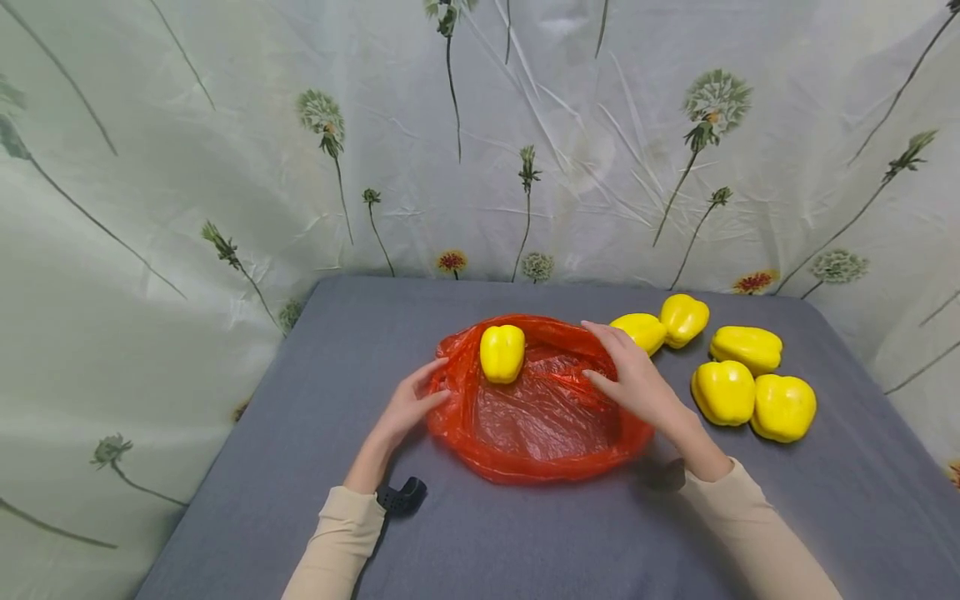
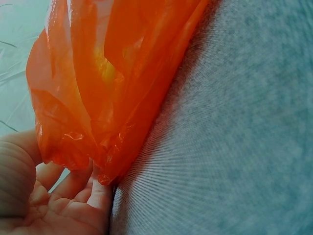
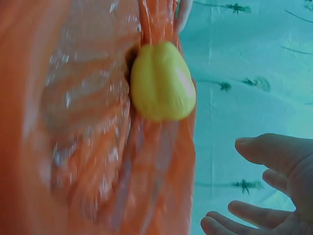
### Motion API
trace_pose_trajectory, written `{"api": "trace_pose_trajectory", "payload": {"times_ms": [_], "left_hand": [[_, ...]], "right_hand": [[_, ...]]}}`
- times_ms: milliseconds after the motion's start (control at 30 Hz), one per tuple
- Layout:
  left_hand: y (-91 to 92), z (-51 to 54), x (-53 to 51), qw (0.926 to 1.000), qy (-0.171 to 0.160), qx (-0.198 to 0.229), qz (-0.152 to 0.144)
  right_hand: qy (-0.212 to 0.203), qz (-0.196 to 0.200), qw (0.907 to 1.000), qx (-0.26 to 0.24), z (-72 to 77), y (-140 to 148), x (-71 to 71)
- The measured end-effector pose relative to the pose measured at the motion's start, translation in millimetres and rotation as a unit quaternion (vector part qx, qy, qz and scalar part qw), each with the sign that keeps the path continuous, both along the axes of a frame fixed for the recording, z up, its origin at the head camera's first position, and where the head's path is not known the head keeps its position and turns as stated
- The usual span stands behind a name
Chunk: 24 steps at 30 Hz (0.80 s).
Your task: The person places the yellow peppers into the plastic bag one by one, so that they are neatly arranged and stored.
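A red plastic bag point(image 1: 540, 467) lies on the table with its mouth spread wide and facing up. One yellow bell pepper point(image 1: 502, 354) rests inside it near the back left; the right wrist view shows this bell pepper point(image 3: 161, 83) against the bag's wall. At the bag's left side is my left hand point(image 1: 405, 407), its fingers extended and touching the crumpled plastic point(image 2: 105, 156). My right hand point(image 1: 633, 379) hovers by the right rim, thumb and fingers spread, holding nothing. In the right wrist view the right hand point(image 3: 279, 191) appears apart from the bag.
Several more yellow bell peppers point(image 1: 723, 393) lie to the right of the bag, one bell pepper point(image 1: 640, 331) partly behind my right hand. A grey cloth point(image 1: 337, 350) covers the table. A flower-printed curtain point(image 1: 420, 192) hangs behind it. A black device point(image 1: 402, 497) sits at my left wrist.
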<state>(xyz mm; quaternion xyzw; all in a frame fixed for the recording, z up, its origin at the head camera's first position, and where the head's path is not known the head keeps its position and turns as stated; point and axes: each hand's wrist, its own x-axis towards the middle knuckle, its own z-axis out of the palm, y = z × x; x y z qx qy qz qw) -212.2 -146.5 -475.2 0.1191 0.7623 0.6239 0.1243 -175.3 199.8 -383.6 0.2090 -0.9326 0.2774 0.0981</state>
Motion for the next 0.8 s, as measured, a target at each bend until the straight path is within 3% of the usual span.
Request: {"api": "trace_pose_trajectory", "payload": {"times_ms": [200, 500, 800], "left_hand": [[-0.2, -0.4, 1.5, 1.0, -0.002, 0.004, -0.004], [-0.3, -1.6, 0.0, 1.0, -0.004, 0.004, -0.004], [0.4, -2.2, 0.2, 0.9997, -0.009, 0.022, -0.005]], "right_hand": [[0.034, -0.045, 0.9984, 0.005, 7.2, 27.2, 10.0], [0.048, -0.137, 0.9893, 0.013, 10.5, 70.5, 25.7], [0.003, -0.228, 0.9726, 0.046, -4.2, 126.0, 31.4]]}}
